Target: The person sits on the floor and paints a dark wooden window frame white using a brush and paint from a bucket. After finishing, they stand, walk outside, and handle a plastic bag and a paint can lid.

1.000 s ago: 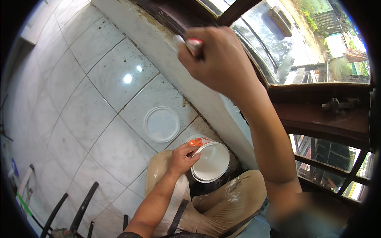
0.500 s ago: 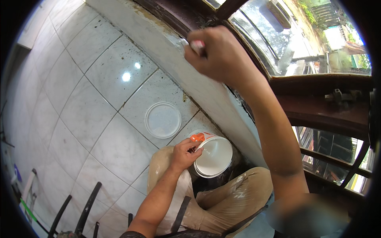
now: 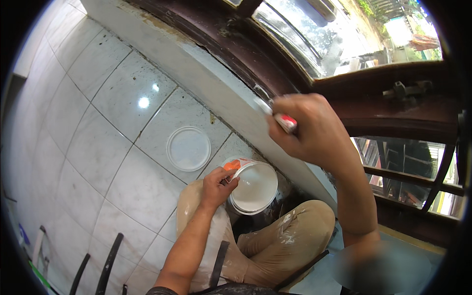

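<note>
Red-and-white tool (image 3: 286, 122) gripped in my right-hand (image 3: 309, 130) fingers, by the pale ledge (image 3: 221, 72)

I note it has shifted toward the bucket (image 3: 265, 176), bringing a nearer stretch alongside; left hand (image 3: 215, 188) pinches the bucket's rim

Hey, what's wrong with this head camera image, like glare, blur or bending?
Head view: two glare spots on the floor tiles; head view: window glass partly washed out, right hand slightly soft, blurred patch lower right, straight edges bowed.
</note>
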Action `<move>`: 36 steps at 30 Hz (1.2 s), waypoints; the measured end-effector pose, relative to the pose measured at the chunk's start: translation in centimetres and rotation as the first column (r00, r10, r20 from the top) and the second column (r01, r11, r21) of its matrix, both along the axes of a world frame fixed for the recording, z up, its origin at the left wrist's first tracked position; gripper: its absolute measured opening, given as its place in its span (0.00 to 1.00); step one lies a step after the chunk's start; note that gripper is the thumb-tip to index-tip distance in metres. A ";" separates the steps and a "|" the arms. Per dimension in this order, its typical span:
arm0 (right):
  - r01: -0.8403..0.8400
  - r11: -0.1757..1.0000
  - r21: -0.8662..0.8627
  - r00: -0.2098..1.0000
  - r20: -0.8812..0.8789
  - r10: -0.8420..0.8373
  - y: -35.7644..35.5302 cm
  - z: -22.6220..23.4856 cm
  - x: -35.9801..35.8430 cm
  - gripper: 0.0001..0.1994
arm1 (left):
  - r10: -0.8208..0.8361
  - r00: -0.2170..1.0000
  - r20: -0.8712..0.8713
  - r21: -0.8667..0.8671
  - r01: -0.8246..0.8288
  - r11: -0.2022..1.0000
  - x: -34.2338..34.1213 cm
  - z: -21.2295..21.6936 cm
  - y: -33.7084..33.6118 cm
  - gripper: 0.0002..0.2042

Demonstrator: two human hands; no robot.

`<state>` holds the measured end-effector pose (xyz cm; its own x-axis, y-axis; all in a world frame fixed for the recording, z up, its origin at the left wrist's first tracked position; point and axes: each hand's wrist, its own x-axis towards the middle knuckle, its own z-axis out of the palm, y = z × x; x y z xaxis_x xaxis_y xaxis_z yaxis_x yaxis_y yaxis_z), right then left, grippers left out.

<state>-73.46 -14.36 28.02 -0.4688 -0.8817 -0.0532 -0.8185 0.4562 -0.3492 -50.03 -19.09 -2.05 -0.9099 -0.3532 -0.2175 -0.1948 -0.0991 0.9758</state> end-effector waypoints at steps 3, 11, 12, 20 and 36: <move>-0.049 0.953 -0.299 0.998 -0.062 0.032 -1.2 -3.3 -1.1 0.09 | -0.034 0.999 -0.007 0.010 0.034 0.999 -0.2 -0.2 0.3 0.14; 0.135 0.989 0.057 0.991 -0.006 -0.135 14.3 -3.4 2.9 0.05 | -0.039 0.999 -0.006 -0.043 0.038 0.998 0.0 -0.6 0.3 0.14; 0.151 0.985 0.083 0.989 -0.003 -0.151 16.6 -3.2 3.6 0.05 | -0.037 0.999 -0.019 -0.050 0.036 0.998 0.0 -0.5 0.4 0.14; 0.337 0.930 0.146 0.939 0.021 -0.343 33.1 -2.1 8.7 0.06 | -0.051 0.999 0.001 -0.099 0.050 0.994 -0.1 -0.4 1.0 0.15; 0.918 0.331 -0.218 0.358 0.100 -0.928 47.7 -4.8 27.6 0.09 | -0.036 0.997 0.074 -0.057 0.040 0.998 0.3 -3.0 2.0 0.13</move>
